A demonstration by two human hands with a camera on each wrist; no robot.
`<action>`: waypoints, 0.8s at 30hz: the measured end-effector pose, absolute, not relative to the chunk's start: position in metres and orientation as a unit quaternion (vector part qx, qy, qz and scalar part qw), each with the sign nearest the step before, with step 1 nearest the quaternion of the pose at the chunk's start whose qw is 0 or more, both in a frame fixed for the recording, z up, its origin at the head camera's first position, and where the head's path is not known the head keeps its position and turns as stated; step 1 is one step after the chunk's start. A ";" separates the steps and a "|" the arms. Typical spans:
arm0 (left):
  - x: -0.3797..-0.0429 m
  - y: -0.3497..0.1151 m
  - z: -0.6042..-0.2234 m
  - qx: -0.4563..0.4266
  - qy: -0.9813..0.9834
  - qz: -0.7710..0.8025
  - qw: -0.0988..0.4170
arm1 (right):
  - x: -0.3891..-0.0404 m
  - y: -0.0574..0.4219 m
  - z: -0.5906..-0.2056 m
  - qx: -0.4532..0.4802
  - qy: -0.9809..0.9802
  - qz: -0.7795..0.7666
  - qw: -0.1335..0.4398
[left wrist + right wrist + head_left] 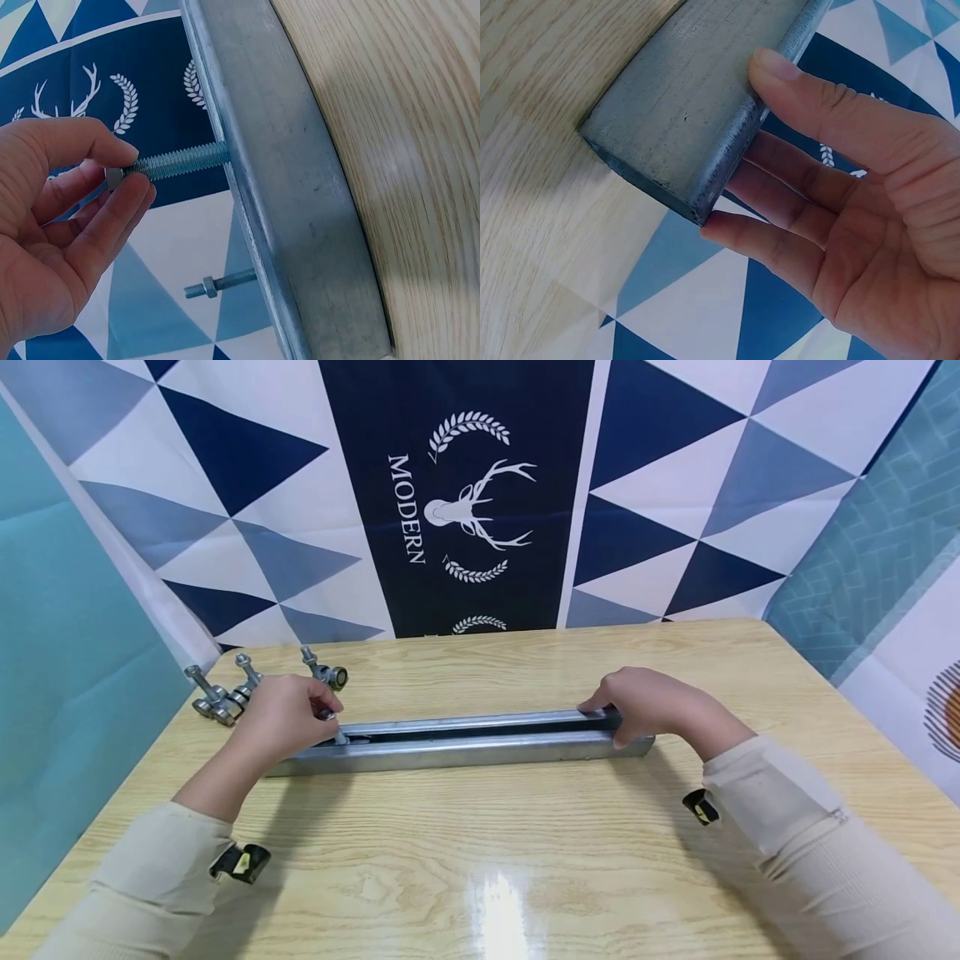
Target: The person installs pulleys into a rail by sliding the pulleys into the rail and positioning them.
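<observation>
A slotted steel channel rail [465, 750] lies lengthwise on the wooden table, slot upward. My left hand [281, 714] is over its left end, pinching the top of a threaded bolt [187, 160] between thumb and fingers. That bolt stands up out of the slot; its lower end is hidden inside the rail. At the rail's right end, my right hand [637, 706] grips across the top, thumb [776, 66] on the near side wall and fingers reaching over to the far side. The rail's open end [641, 184] shows beside those fingertips.
Behind my left hand stand several roller trolleys with upright bolts, one [213, 695] at the table's left edge and another [326, 670] farther right. A patterned cloth [480, 510] hangs along the table's back edge. Wrist straps with black mounts [240, 863] sit on both sleeves.
</observation>
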State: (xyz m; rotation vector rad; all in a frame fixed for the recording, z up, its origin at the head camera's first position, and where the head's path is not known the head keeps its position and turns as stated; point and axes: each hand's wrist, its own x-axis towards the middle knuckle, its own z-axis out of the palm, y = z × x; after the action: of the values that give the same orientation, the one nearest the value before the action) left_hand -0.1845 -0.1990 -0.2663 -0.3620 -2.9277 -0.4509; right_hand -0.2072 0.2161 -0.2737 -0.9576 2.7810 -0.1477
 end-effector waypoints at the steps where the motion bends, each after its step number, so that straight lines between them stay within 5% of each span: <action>1: -0.185 -0.198 -0.266 -0.123 -0.978 -0.151 0.079 | -0.207 0.216 -0.274 -0.325 0.939 -0.051 0.098; 24: -0.187 -0.174 -0.268 -0.167 -0.969 -0.166 0.071 | -0.207 0.215 -0.273 -0.327 0.938 -0.056 0.098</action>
State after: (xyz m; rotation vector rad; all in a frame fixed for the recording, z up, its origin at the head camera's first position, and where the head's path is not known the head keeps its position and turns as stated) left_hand -0.1866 -0.1737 -0.2676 -0.5024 -2.9152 -0.4979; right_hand -0.2069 0.2149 -0.2732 -0.9668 2.7774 -0.1669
